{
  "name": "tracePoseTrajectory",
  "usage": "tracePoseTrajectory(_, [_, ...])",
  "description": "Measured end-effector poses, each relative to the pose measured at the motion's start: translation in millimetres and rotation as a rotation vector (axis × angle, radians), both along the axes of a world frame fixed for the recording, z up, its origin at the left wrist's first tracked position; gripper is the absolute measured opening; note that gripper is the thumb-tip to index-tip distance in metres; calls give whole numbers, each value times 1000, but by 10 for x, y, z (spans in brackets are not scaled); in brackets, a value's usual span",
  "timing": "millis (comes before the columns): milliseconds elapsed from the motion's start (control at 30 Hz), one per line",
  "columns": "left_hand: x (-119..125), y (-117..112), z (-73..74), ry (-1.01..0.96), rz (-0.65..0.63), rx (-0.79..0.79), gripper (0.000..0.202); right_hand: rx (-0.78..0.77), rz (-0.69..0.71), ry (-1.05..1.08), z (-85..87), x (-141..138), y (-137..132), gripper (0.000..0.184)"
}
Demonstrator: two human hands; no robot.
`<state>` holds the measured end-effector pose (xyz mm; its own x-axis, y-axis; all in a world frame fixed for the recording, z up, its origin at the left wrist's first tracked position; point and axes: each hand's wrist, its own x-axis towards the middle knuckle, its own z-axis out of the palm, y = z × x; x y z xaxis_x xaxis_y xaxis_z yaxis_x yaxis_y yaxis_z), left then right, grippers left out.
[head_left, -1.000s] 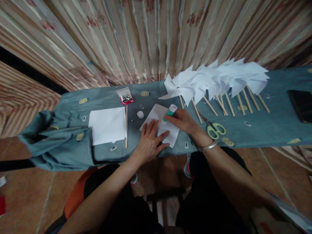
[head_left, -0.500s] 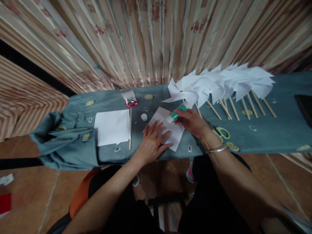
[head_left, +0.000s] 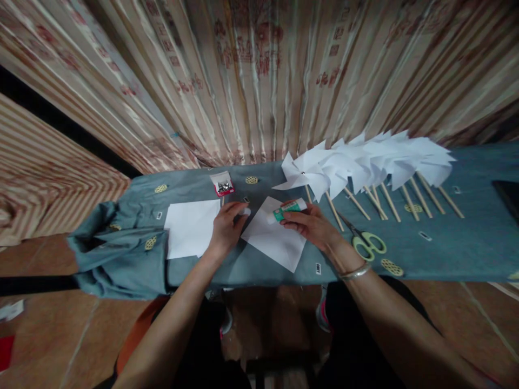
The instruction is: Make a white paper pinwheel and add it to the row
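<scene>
My right hand (head_left: 310, 224) is closed around a green and white glue stick (head_left: 290, 209), held tilted above a square sheet of white paper (head_left: 275, 237). Between the thumb and fingers of my left hand (head_left: 227, 224) is the small white glue stick cap (head_left: 244, 211). The paper lies flat on the cloth, turned cornerwise, with neither hand pressing on it. Left of it rests a stack of white paper squares (head_left: 190, 227). A wooden stick (head_left: 223, 200) beside the stack is mostly hidden behind my left hand.
Finished white paper pinwheels (head_left: 357, 162) on wooden sticks overlap along the back right. Scissors with light green handles (head_left: 368, 244) lie right of my right hand. A small red box of metal pins (head_left: 224, 185) stands at the back. The table has a grey-green cloth (head_left: 454, 248).
My left hand has left the paper, moved left and picked up the white cap from the cloth. My right hand has turned the glue stick and lifted it off the paper.
</scene>
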<state>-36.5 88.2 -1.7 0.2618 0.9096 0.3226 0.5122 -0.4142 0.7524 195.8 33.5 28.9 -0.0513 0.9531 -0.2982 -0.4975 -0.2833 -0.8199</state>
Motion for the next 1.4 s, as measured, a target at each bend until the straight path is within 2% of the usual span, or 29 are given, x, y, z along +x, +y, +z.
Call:
tracePoseTrajectory(133, [75,-109,110,-436,54,-334,33,48,30,62,10,12,10,36])
tracePoseTrajectory(300, [168,-214,161,-614,59,-498,36,38,16,41,17,5,13,35])
tracePoseTrajectory(633, [228,-275,192,-619,44,-545,37,-1,-8,-19,60,-39,-20,33])
tracePoseTrajectory(967, [193,-299,246,-517,-13,-448,30,13,43,-165,75,-10,-11,36])
tracePoseTrajectory(1133, [195,-351,245,-494,-42,-455,27,36,92,-202,27,-58,-20,37])
tracePoseTrajectory(1300, [198,-377,217,-376,-85,-412,26,81,137,-229,-55,-158,-21,37])
tracePoseTrajectory(1400, [188,-316,176,-346,-81,-383,27,109,103,-274,-52,-127,-10,40])
